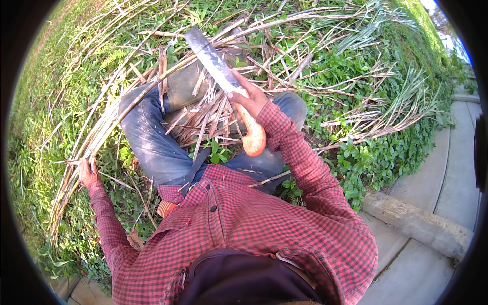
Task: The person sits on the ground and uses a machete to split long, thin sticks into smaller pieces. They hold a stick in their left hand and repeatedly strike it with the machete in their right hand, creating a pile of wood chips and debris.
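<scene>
My right hand (249, 99) is wrapped round a machete (211, 58) where the broad grey blade meets the curved orange-brown handle (254, 136). The blade points up and to the left above my crossed legs. Out to the left, my left hand (88, 173) is closed on a long dry stalk (137, 99) at the edge of a bundle of stalks (94, 140). This stalk slants over my knee toward the far side and passes near the blade's tip. Dry split strips (211, 114) are heaped between my legs.
Green plants and grass (345, 66) surround me. Cut stalks with leafy tops (376, 124) lie to the right, and others spread along the far side. At the lower right are grey paving slabs (422, 168) and a concrete beam (417, 221).
</scene>
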`<action>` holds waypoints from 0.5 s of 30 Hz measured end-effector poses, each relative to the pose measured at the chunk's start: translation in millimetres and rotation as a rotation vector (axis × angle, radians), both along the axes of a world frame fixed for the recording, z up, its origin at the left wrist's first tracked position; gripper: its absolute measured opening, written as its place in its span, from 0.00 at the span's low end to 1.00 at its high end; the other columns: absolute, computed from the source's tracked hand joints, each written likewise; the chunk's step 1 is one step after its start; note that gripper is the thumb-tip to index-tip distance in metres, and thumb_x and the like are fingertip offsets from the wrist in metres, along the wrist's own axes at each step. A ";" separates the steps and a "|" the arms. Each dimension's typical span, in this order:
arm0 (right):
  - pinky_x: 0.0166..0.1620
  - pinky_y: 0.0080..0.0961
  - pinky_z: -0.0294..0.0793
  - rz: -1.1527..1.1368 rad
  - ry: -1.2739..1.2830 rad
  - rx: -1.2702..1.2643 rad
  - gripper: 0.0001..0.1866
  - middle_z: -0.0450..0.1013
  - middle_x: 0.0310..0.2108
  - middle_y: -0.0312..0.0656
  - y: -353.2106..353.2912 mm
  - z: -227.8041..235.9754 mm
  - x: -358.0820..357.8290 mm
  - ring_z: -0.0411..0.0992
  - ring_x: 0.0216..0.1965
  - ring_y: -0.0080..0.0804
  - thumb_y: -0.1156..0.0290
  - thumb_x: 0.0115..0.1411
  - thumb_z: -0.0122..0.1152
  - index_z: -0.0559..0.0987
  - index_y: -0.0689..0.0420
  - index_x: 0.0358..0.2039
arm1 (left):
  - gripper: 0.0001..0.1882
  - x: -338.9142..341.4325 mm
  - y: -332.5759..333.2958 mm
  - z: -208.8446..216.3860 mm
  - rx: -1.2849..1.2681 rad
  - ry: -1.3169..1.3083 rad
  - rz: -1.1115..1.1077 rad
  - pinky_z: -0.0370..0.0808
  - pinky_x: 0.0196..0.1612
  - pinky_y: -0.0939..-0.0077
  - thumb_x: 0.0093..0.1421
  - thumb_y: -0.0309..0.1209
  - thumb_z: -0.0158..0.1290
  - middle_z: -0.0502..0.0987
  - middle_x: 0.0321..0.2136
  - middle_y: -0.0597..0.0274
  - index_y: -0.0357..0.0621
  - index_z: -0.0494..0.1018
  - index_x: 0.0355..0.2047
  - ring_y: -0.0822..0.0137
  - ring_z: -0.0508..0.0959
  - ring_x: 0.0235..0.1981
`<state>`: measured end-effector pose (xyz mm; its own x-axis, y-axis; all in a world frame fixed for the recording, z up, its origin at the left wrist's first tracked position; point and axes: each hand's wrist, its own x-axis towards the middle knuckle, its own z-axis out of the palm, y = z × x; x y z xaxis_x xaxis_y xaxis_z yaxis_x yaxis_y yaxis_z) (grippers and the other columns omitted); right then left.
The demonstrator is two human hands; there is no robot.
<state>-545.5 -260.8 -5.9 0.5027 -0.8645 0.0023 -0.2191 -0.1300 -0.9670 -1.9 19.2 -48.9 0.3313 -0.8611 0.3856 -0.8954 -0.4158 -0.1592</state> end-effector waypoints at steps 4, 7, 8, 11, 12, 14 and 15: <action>0.60 0.26 0.44 0.315 -0.076 0.168 0.34 0.54 0.58 0.47 30.9 40.4 18.6 0.50 0.59 0.35 0.66 0.54 0.55 0.54 0.54 0.59 | 0.17 -6.6 7.5 -13.2 -0.044 -0.026 -0.019 0.67 0.41 0.66 0.54 0.42 0.50 0.72 0.34 0.54 0.40 0.68 0.34 0.55 0.71 0.38; 0.24 0.20 0.72 0.116 -0.015 0.444 0.36 0.69 0.28 0.38 4.4 62.0 -4.0 0.68 0.22 0.22 0.69 0.53 0.56 0.51 0.52 0.60 | 0.16 -19.9 8.1 -15.1 -0.045 -0.021 0.047 0.64 0.45 0.63 0.54 0.41 0.51 0.72 0.34 0.55 0.41 0.69 0.34 0.55 0.71 0.39; 0.14 0.18 0.66 -0.083 -0.126 0.409 0.36 0.65 0.19 0.35 -8.1 61.2 -7.2 0.64 0.14 0.20 0.70 0.53 0.56 0.51 0.50 0.60 | 0.15 -22.9 5.9 -17.2 -0.063 0.013 0.071 0.62 0.47 0.61 0.53 0.40 0.51 0.72 0.35 0.55 0.42 0.70 0.34 0.56 0.71 0.40; 0.15 0.21 0.69 -0.346 -0.114 0.344 0.38 0.67 0.20 0.40 -58.7 45.6 -29.4 0.66 0.14 0.25 0.71 0.52 0.56 0.48 0.48 0.60 | 0.15 -27.8 -0.9 -19.1 -0.146 0.047 0.013 0.62 0.47 0.62 0.53 0.40 0.51 0.72 0.31 0.56 0.43 0.70 0.35 0.57 0.71 0.38; 0.15 0.21 0.69 -0.349 -0.109 0.328 0.38 0.68 0.21 0.40 -58.6 41.3 -28.5 0.66 0.15 0.25 0.71 0.52 0.56 0.49 0.48 0.60 | 0.14 -28.3 -1.5 -20.3 -0.157 0.015 0.001 0.62 0.47 0.62 0.53 0.40 0.51 0.72 0.30 0.56 0.43 0.70 0.35 0.58 0.71 0.37; 0.16 0.20 0.69 -0.259 -0.094 0.286 0.38 0.69 0.26 0.40 -41.7 37.7 -18.3 0.66 0.17 0.23 0.70 0.52 0.57 0.50 0.48 0.60 | 0.14 -30.5 -3.5 -22.2 -0.178 -0.048 -0.024 0.62 0.46 0.63 0.53 0.38 0.51 0.71 0.29 0.56 0.43 0.70 0.35 0.58 0.71 0.35; 0.18 0.18 0.70 -0.176 -0.038 0.278 0.36 0.69 0.30 0.40 -18.8 47.5 -3.3 0.65 0.18 0.20 0.71 0.52 0.56 0.51 0.49 0.60 | 0.13 -32.0 -2.6 -22.4 -0.191 -0.044 -0.029 0.62 0.46 0.63 0.53 0.38 0.51 0.71 0.28 0.57 0.43 0.70 0.35 0.58 0.71 0.34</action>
<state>-548.8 -279.6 41.6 0.3495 -0.9083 -0.2301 -0.1775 0.1769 -0.9681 -34.0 16.5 -71.3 0.2873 -0.7797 0.5563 -0.9012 -0.4167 -0.1187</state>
